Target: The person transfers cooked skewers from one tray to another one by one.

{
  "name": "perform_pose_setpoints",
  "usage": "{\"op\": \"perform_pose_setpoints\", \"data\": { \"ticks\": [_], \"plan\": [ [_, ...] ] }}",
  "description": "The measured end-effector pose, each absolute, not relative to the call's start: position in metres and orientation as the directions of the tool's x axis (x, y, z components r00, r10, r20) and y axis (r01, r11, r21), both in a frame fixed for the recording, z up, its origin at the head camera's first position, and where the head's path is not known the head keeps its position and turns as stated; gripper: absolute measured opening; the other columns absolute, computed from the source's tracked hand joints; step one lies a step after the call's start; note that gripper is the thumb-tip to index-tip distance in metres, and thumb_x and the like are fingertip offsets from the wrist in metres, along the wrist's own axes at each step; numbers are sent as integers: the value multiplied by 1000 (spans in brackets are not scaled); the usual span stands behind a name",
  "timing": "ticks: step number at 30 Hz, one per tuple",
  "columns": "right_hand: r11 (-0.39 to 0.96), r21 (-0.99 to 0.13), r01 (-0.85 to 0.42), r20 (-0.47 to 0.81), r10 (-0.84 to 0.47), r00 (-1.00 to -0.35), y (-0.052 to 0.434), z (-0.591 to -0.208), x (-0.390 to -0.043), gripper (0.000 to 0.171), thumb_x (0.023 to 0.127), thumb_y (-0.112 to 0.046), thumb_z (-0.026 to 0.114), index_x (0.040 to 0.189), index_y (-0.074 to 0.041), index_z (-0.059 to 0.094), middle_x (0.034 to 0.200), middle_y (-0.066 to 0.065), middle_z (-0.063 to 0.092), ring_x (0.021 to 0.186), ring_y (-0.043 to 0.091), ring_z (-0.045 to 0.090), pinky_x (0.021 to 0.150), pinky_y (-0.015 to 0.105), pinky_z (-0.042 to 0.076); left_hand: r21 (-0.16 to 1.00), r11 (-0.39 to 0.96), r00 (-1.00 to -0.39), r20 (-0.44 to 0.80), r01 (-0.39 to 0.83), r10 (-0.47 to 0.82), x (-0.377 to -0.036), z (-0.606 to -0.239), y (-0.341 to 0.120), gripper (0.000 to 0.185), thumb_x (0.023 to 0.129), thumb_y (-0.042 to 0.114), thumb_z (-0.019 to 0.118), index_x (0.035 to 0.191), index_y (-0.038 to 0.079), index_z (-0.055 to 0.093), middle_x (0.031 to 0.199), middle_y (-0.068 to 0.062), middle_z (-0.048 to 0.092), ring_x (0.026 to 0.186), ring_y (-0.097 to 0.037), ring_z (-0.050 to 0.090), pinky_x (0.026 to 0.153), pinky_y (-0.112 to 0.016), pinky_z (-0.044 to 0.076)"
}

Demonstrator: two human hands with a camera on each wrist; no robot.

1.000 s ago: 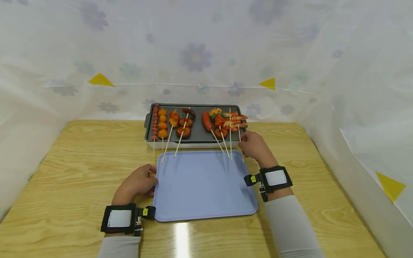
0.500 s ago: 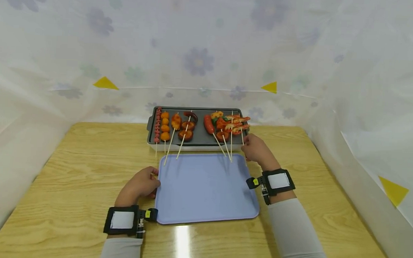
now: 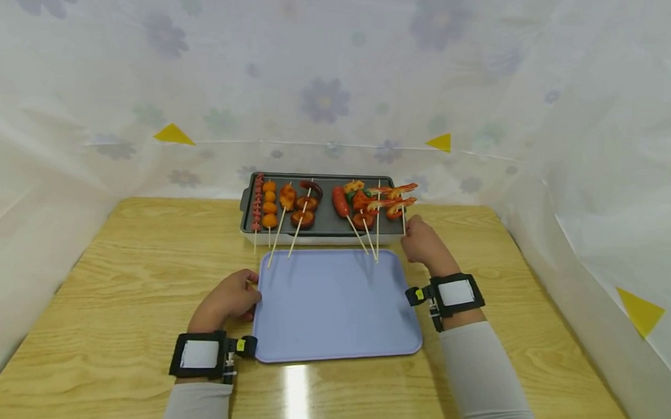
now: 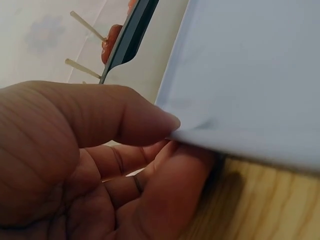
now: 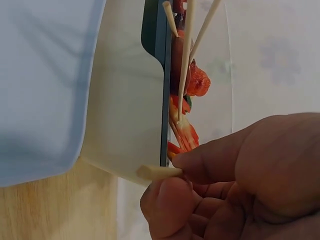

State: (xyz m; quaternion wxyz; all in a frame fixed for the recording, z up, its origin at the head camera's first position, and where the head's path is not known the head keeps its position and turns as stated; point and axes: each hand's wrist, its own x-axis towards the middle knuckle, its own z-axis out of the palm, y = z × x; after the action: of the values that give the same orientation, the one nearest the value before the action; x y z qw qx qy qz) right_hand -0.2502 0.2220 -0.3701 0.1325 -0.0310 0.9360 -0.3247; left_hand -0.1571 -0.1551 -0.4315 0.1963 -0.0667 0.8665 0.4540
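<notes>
A dark grill pan (image 3: pixel 324 218) on a white base stands at the back of the table with several food skewers on it. My right hand (image 3: pixel 420 240) pinches the stick (image 5: pixel 157 172) of a shrimp skewer (image 3: pixel 399 202) at the pan's right end, lifted slightly. A pale blue tray (image 3: pixel 334 305) lies in front of the pan. My left hand (image 3: pixel 229 298) grips the tray's left edge (image 4: pixel 200 132), thumb on top and fingers under it.
The wooden table (image 3: pixel 117 270) is walled in by a white flowered sheet (image 3: pixel 329 80) on three sides. Several skewer sticks (image 3: pixel 368 238) overhang the tray's far edge. Skewers of orange balls (image 3: pixel 267 202) and sausage (image 3: pixel 340 201) lie on the pan.
My right hand has taken the shrimp skewer's stick and moved it up and to the right, off the other skewers. The left hand stays on the tray edge.
</notes>
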Motion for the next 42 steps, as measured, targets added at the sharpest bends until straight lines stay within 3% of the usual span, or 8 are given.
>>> {"op": "perform_pose_setpoints", "data": {
  "ticks": [6, 11, 21, 28, 42],
  "plan": [
    [797, -604, 14, -231, -158, -960, 226, -372, -250, 31, 97, -1, 34, 126, 11, 30, 72, 7, 39, 53, 18, 42, 53, 31, 38, 778, 563, -916, -393, -280, 87, -158, -433, -157, 39, 89, 0, 57, 126, -7, 48, 85, -14, 54, 63, -21, 58, 56, -32, 54],
    [799, -601, -1, -232, -175, -957, 228, -374, -250, 29, 94, 1, 33, 120, 13, 29, 67, 4, 36, 50, 17, 42, 51, 30, 37, 777, 558, -913, -399, -289, 83, -160, -434, -157, 39, 89, 0, 56, 126, -7, 47, 85, -13, 54, 63, -21, 58, 56, -31, 53],
    [816, -578, -14, -216, -169, -962, 233, -378, -246, 33, 97, 1, 32, 125, 14, 25, 61, 5, 42, 53, 22, 53, 54, 34, 44, 779, 554, -910, -406, -295, 86, -161, -433, -157, 38, 89, 0, 56, 126, -6, 47, 85, -13, 53, 65, -21, 57, 56, -31, 53],
    [811, -584, -22, -176, -152, -973, 234, -381, -241, 30, 97, 0, 35, 124, 10, 27, 69, 13, 54, 63, 28, 62, 60, 39, 50, 778, 552, -907, -412, -299, 90, -161, -432, -157, 39, 89, 1, 57, 126, -7, 47, 85, -14, 54, 65, -22, 58, 56, -31, 53],
    [795, -604, -59, -86, -138, -987, 233, -381, -218, 25, 99, -4, 43, 120, 6, 33, 74, 12, 49, 57, 23, 58, 53, 34, 41, 744, 597, -902, -425, -299, 78, -164, -432, -154, 42, 90, 3, 57, 129, -7, 46, 84, -15, 57, 64, -22, 58, 56, -31, 53]
  ]
}}
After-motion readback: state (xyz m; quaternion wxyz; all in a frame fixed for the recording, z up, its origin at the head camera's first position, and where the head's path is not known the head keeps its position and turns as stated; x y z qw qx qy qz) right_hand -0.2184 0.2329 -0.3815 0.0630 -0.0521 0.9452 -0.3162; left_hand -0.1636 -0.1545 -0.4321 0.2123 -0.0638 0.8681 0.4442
